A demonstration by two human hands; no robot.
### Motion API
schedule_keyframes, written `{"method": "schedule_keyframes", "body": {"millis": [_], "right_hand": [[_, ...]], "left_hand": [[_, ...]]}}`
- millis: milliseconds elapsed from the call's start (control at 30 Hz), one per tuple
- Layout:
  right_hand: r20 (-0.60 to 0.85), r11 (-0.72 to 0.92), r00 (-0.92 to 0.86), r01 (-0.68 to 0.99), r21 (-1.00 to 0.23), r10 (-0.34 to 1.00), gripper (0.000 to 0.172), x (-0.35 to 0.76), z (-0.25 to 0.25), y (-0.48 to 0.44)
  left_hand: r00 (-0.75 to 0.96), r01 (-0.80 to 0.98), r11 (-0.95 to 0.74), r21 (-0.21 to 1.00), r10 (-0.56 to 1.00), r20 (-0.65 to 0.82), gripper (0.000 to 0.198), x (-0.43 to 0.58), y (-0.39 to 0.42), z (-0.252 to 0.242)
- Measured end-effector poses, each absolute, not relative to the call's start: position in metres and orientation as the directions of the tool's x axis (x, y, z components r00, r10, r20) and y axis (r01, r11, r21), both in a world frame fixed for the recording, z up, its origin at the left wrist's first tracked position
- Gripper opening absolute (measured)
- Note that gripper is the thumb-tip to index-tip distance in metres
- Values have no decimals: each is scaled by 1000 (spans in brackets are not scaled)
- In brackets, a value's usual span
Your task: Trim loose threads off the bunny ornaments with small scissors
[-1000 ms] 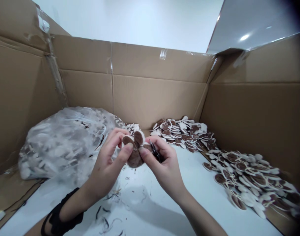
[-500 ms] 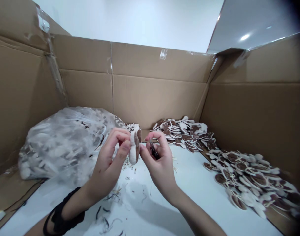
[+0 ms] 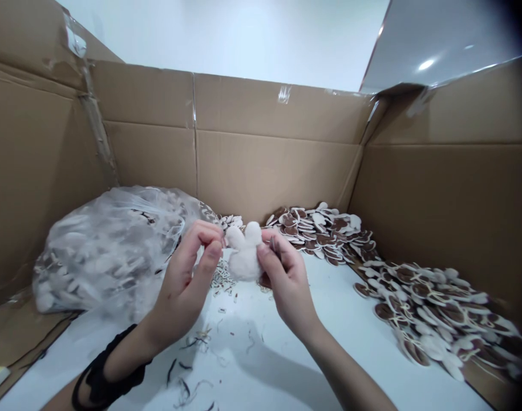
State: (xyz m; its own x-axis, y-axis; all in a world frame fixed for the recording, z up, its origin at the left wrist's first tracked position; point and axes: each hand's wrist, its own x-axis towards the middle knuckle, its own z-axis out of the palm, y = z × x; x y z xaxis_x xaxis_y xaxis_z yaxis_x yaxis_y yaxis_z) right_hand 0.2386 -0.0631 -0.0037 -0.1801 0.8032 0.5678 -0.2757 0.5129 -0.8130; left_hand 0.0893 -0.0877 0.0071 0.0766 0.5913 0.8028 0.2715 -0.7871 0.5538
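Observation:
A white fuzzy bunny-shaped fabric piece (image 3: 245, 260) stands upright between my hands, its plain white face toward me and its two rounded ears up. My right hand (image 3: 288, 279) is closed on the piece's right edge, thumb in front. A thin dark metal tool, like small snips, is tucked in the same hand and mostly hidden by the fingers. My left hand (image 3: 190, 279) is closed in a pinch just left of the left ear. Whatever its fingertips hold is too small to make out.
A clear plastic bag (image 3: 102, 257) full of white and brown pieces lies at left. Brown-and-white pieces form a back pile (image 3: 329, 231) and a right pile (image 3: 440, 314). Thread scraps (image 3: 186, 388) litter the white table (image 3: 278, 365). Cardboard walls (image 3: 269, 171) surround it.
The bunny-shaped piece has turned from edge-on to its white face and shifted slightly right. My left fingers have come off its body; my right hand now grips its edge.

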Motion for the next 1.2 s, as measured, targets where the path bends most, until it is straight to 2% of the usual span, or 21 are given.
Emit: {"method": "schedule_keyframes", "body": {"millis": [133,267,367,433,467,533,600,667,733,800,867,900,967,1067,1133,1200], "right_hand": [[437,335,-213,-388,-859,874,21,241,-4,-56],[272,90,-301,-503,-860,914,23,243,-2,-55],[168,-137,-486,-531,-836,858,23,243,0,-55],[142,-257,-615,-512,-820,775,19,243,0,-53],[139,-301,-665,-502,-811,734,17,243,-1,-52],[144,-361,-725,-493,-791,674,13,243,-2,-50],[140,-398,-754,-483,-780,642,11,242,-3,-50],[105,-414,-790,-423,-806,604,11,241,-2,-52],[35,-349,-789,-310,-884,613,12,238,-3,-55],[75,-82,-654,-206,-975,753,12,234,-5,-60],[329,326,-378,-75,-943,865,10,230,-9,-64],[486,501,-249,-3,-866,838,12,229,-11,-66],[701,710,-116,86,-698,703,16,229,-16,-69],[813,824,-140,62,-563,566,13,231,-17,-75],[802,822,-191,56,-566,565,29,231,-15,-79],[753,783,-223,96,-615,619,43,231,-13,-81]], "left_hand": [[34,145,-778,611,621,783,21,86,-85,8],[35,-180,-649,739,747,664,20,85,-83,9],[180,-470,-426,773,811,556,23,85,-82,12],[267,-526,-338,781,806,529,26,85,-80,12],[279,-505,-359,785,792,542,27,84,-80,11],[265,-342,-549,763,722,639,26,82,-78,8],[275,-81,-784,616,576,769,22,78,-77,5],[326,90,-884,459,462,825,17,75,-78,3],[338,112,-898,426,437,833,17,73,-79,4],[304,94,-890,446,453,838,17,72,-81,6],[249,105,-886,452,463,851,17,71,-82,9],[221,119,-888,445,461,860,17,70,-83,9],[170,162,-889,429,453,875,16,70,-83,10],[126,213,-858,467,498,858,17,73,-87,10],[130,196,-819,540,567,813,18,76,-91,9],[160,138,-786,603,619,769,18,79,-95,9]]}}
